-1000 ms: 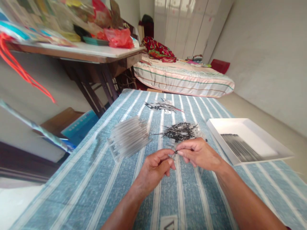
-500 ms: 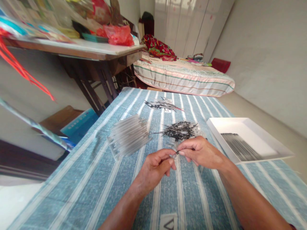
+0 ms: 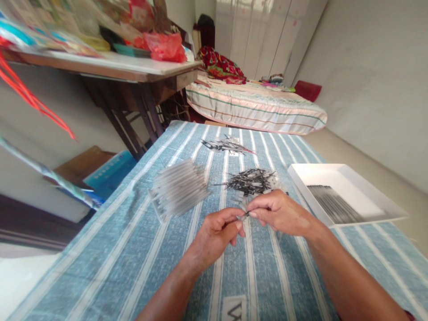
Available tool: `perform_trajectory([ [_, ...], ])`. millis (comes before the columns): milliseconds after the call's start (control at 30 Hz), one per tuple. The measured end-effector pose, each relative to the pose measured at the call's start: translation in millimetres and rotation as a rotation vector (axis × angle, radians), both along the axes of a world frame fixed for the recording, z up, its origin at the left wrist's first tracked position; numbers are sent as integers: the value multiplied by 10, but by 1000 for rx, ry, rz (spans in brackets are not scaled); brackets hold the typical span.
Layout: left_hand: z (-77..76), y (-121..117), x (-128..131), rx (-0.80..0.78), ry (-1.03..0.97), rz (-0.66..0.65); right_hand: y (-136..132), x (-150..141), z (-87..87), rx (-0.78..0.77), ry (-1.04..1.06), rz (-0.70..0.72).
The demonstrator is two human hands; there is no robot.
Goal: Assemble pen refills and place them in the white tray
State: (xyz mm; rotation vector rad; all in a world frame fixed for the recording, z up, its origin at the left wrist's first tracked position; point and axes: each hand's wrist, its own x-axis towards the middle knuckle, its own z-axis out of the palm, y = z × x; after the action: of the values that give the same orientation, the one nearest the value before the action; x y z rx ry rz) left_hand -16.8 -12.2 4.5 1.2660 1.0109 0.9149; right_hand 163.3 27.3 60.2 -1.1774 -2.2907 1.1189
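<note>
Small piece [image 3: 247, 214], dark with a paler part, sits between the fingertips of both hands, above the striped tablecloth [image 3: 117, 263] and just on the near side of a loose heap of black and clear parts [image 3: 250, 182]. Its exact shape is too small for us to make out.

We note both forearms reaching in from the lower edge, converging at the middle. Left hand [image 3: 219, 232] slants up to the right, fingers curled under; right hand [image 3: 279, 213] comes from the opposite side, wrist bent, back of the hand upward.

Both are closed to a fine pinch, thumb against forefinger, gripping the piece; the tips nearly meet.

To the left we see a stack of pale rods [image 3: 180, 189]; to the right, a white tray [image 3: 371, 187] with dark slim rods [image 3: 332, 204] side by side.

Writing: a pale patch [image 3: 234, 307] on the cloth at the near edge bears a large V-like letter, partly cut off. A small mark under the far bundle [image 3: 230, 145] we cannot read.
</note>
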Motion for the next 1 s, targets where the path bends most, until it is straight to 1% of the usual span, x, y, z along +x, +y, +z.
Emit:
perform_trajectory([
  [233, 28, -16, 10, 8, -22, -2, 6, 10, -26, -10, -10, 26],
  [433, 58, -33, 17, -23, -28, 11, -11, -12, -37, 91, -42, 51],
  [533, 60, -33, 19, -38, -21, 18, -27, -17, -52, 108, -36, 41],
  [600, 57, -30, 18, -39, -19, 5, -35, -8, -72, 53, -7, 23],
  [700, 50, -26, 15, -43, -19, -30, -40, 25, -126, -123, 53, -4],
  [767, 45, -25, 17, -52, -17, -49, -42, 51, -178, -207, 86, -18],
  [900, 38, -24, 28, -40, 30, -61, -55, 75, -292, -263, 123, -41],
  [1000, 43, -24, 22, -33, 58, -55, -83, 74, -337, -272, 114, -58],
])
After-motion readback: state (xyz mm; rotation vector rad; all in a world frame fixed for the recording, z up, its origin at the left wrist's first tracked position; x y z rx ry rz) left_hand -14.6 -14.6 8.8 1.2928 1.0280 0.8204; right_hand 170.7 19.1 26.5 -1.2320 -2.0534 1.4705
